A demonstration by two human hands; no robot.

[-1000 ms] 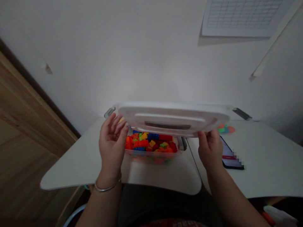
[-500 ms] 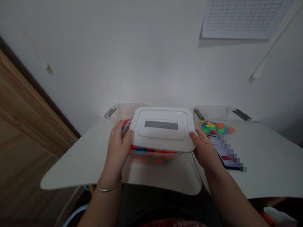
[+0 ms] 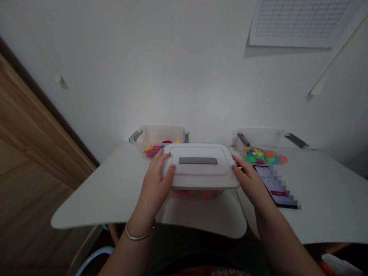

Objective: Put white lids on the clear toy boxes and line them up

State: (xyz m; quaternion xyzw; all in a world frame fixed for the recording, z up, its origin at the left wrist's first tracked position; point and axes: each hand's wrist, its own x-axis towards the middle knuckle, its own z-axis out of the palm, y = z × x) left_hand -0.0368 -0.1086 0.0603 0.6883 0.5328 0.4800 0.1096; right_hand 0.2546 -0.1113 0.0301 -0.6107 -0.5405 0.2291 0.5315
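Note:
A white lid [image 3: 201, 172] with a grey carry handle [image 3: 198, 160] sits over a clear plastic box [image 3: 198, 193] in front of me. Orange and green pieces show through the box's front wall. My left hand [image 3: 157, 176] grips the lid's left edge, thumb on top and fingers along the far left corner. At the opposite edge, my right hand [image 3: 247, 177] holds the lid with its thumb near the rim. The box's side latches are hidden under my hands.
Behind on the left stands an open clear bin [image 3: 162, 134] with red and yellow pieces. Another open bin [image 3: 263, 136] at the back right holds colourful round pieces. A phone [image 3: 276, 191] lies on the white table [image 3: 94, 195] to the right, and a wall [image 3: 184, 76] rises behind.
The lid has come down level onto the box, covering the gap at the front where red and blue pieces showed. My left hand has shifted right and onto its top edge.

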